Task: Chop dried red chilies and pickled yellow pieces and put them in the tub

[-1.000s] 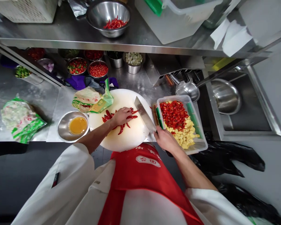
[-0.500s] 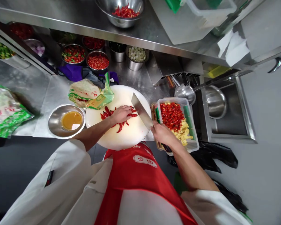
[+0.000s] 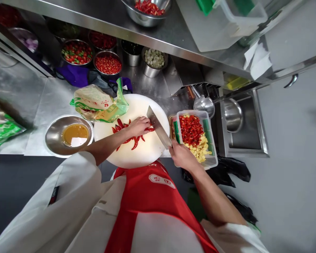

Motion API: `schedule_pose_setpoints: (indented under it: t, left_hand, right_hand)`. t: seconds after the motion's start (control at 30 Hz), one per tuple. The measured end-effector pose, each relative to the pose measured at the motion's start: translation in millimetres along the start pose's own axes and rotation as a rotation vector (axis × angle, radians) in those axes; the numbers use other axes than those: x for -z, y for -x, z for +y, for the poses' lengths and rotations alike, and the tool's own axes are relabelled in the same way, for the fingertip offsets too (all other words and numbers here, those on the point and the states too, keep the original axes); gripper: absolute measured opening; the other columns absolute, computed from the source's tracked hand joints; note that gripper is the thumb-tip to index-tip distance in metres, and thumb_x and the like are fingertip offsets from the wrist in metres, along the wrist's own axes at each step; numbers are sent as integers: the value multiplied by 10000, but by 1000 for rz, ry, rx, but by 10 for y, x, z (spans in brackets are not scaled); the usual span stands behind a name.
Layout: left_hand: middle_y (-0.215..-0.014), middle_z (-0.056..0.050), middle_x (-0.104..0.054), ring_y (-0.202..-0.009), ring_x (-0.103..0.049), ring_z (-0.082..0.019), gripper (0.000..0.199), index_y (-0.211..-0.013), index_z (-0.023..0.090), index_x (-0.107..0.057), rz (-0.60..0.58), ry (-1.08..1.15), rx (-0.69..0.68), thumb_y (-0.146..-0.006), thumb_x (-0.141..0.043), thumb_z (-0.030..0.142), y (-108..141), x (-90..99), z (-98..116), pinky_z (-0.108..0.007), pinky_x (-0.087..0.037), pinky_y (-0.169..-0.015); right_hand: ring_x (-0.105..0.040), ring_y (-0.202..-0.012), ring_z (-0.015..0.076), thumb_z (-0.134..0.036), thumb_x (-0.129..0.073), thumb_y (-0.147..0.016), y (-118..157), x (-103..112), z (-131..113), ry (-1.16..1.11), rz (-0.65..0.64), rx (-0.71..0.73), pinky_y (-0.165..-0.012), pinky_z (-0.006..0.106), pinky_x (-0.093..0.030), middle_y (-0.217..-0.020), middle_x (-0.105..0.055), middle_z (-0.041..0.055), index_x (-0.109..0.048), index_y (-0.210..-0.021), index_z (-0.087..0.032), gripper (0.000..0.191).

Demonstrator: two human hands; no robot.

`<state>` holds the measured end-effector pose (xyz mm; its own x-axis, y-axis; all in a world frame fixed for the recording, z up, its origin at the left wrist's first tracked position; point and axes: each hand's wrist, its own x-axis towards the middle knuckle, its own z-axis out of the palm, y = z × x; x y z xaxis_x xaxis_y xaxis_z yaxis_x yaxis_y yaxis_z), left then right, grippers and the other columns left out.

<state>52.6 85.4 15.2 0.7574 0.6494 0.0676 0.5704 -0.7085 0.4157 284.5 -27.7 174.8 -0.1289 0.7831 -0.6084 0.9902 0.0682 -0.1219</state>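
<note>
Red chili peppers lie scattered on the round white cutting board. My left hand presses down on some of them, its fingers curled together beside the blade. In my right hand is the handle of a cleaver, its blade slanting up and left across the board against my left fingertips. Short pepper ends show by the blade; my fingers partly hide the peppers under them. On the board's upper left edge rests a crumpled green and clear plastic bag.
Right of the board stands a clear plastic tub of chopped red peppers and yellow pieces. To the left is a steel bowl of brownish liquid. Several metal containers of cut vegetables, such as one with red pieces, line the back under a steel shelf.
The view has shifted slightly, so the side objects sit differently in frame. My hands and the cleaver stay in nearly the same place on the board.
</note>
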Motion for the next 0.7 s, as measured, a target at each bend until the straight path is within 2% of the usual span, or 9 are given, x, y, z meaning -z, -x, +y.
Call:
schedule_pose_setpoints:
  t: [0.07,0.13,0.27,0.33,0.4,0.47,0.53,0.7]
  left_hand:
    - [-1061,-68,-616,-1029,-517,-242,189,-961,202,-689,12,12,5,-891,-586,344,-12,-54,-20,-376,-419,-912]
    - [-1057,-67,-620,-1023,-520,-237,190,-977,194,-688,23,35,4,-888,-588,329,-21,-92,-32,-368,-418,-918]
    - [-1022,-74,-623,-992,-532,-225,176,-946,176,-691,17,53,-17,-890,-580,301,-40,-90,-44,-351,-422,-927]
    - [-1033,-76,-625,-992,-536,-221,167,-931,173,-695,-7,48,-33,-884,-587,291,-38,-58,-40,-346,-423,-934]
    - [-1080,-77,-619,-1019,-535,-218,181,-967,176,-700,-16,44,-27,-884,-596,299,-17,-22,-25,-343,-419,-950]
    - [-1120,-74,-603,-1055,-526,-221,214,-1013,191,-701,2,45,8,-888,-603,335,19,8,0,-347,-414,-966]
    - [-1129,-74,-589,-1084,-510,-235,230,-1014,207,-703,18,35,36,-881,-618,375,56,26,29,-363,-415,-961]
    - [-1088,-71,-599,-1055,-504,-247,179,-992,210,-690,-3,13,69,-876,-611,322,76,5,73,-383,-428,-904]
  right_hand:
    - [-701,-812,263,-303,-358,-1017,114,-69,31,1,-37,-6,-617,291,-347,-860,-720,132,-508,-1099,-145,233]
    - [-701,-807,261,-301,-344,-1024,45,-149,-2,-18,-54,-1,-616,292,-348,-851,-719,132,-501,-1102,-144,236]
    - [-692,-885,269,-272,-326,-1034,-536,-238,-241,-40,-2,-48,-699,303,-394,-971,-723,172,-468,-1160,-137,233]
    - [-683,-929,276,-268,-316,-1033,-815,-198,-341,-46,53,-51,-738,310,-408,-1033,-716,186,-459,-1191,-137,251]
    - [-680,-939,279,-266,-326,-1023,-932,-125,-365,-39,97,-29,-740,308,-410,-1044,-714,186,-466,-1194,-134,257]
    - [-685,-906,276,-278,-329,-1020,-871,-74,-316,-26,126,-1,-708,300,-400,-999,-721,173,-478,-1179,-133,261]
    - [-689,-852,268,-302,-322,-1023,-683,-68,-226,-14,138,21,-664,294,-376,-935,-725,153,-490,-1150,-140,265]
    - [-686,-774,241,-318,-363,-1019,-116,-133,21,-16,35,39,-603,283,-319,-839,-720,113,-512,-1056,-167,215]
